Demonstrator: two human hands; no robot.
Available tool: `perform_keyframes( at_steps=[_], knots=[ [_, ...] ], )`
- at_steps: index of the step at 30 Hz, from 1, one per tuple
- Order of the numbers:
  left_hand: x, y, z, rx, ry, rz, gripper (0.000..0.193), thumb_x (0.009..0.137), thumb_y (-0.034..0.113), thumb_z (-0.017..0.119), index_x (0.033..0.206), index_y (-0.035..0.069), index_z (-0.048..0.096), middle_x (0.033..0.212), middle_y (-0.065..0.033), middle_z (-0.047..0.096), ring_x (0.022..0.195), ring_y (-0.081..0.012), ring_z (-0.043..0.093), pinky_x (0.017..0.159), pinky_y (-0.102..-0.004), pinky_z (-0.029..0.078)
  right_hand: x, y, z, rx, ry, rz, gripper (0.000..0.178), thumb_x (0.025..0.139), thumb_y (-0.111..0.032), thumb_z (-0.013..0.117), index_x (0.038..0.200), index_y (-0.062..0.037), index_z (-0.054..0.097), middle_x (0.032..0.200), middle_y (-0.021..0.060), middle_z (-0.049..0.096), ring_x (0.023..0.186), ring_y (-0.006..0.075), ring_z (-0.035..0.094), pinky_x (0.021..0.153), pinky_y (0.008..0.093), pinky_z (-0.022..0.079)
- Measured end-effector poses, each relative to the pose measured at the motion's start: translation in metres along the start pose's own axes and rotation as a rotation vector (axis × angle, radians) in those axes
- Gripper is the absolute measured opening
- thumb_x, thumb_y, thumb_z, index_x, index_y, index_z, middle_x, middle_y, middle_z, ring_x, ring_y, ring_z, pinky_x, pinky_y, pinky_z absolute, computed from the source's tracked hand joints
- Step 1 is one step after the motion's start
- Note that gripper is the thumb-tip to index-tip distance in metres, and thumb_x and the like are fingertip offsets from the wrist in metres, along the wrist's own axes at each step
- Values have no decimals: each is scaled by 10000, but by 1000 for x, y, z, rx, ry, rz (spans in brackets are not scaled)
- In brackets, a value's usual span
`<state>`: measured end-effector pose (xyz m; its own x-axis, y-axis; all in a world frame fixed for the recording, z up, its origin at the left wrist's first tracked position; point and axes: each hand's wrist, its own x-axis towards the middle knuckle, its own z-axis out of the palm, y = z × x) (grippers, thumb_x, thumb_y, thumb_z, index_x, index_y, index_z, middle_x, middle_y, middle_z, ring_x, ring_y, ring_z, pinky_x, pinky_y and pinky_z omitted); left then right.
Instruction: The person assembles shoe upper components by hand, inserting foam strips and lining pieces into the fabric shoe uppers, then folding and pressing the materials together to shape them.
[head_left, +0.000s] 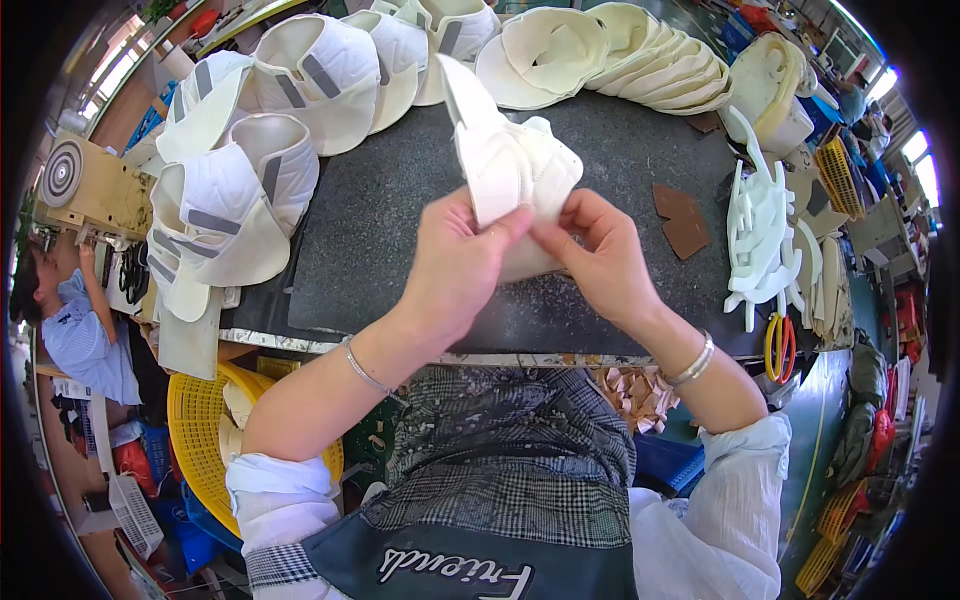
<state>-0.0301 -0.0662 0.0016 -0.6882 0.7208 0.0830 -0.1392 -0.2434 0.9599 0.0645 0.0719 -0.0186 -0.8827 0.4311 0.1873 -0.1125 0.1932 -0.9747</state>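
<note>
Above the dark work mat (370,250), a white stitched piece (515,165), like a shoe upper, is held up between my two hands. My left hand (460,245) grips its lower left edge, the thumb pressed across the front. On its lower right edge, my right hand (600,245) pinches the material with thumb and fingers. The piece's pointed flap stands up at the top left. Its underside and the fingertips behind it are hidden.
White quilted pieces with grey strips (215,215) stand along the table's left side. A fanned stack of white pieces (665,65) lies at the back. Brown scraps (683,222) and white plastic forms (758,235) are at the right. A yellow basket (205,425) sits below left. A co-worker (85,325) is at far left.
</note>
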Motion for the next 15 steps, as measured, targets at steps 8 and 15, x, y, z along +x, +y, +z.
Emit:
perform_keyframes(
  at_steps=[8, 15],
  knots=[
    [30, -5, -76, 1717, -493, 824, 484, 679, -54, 588, 1160, -5, 589, 1174, -155, 629, 1114, -330, 601, 994, -398, 466, -27, -22, -31, -670, -13, -968, 436, 677, 106, 667, 1086, 11, 548, 1025, 178, 579, 937, 342, 599, 822, 385, 516],
    [15, -13, -70, 1394, -602, 320, 749, 725, 119, 678, 1393, -37, 377, 1429, -264, 396, 1338, -381, 391, 1132, -415, 305, -30, 18, -31, -945, -235, -371, 383, 763, 2, 660, 1134, -12, 563, 979, 157, 627, 903, 331, 629, 720, 419, 523]
  ],
)
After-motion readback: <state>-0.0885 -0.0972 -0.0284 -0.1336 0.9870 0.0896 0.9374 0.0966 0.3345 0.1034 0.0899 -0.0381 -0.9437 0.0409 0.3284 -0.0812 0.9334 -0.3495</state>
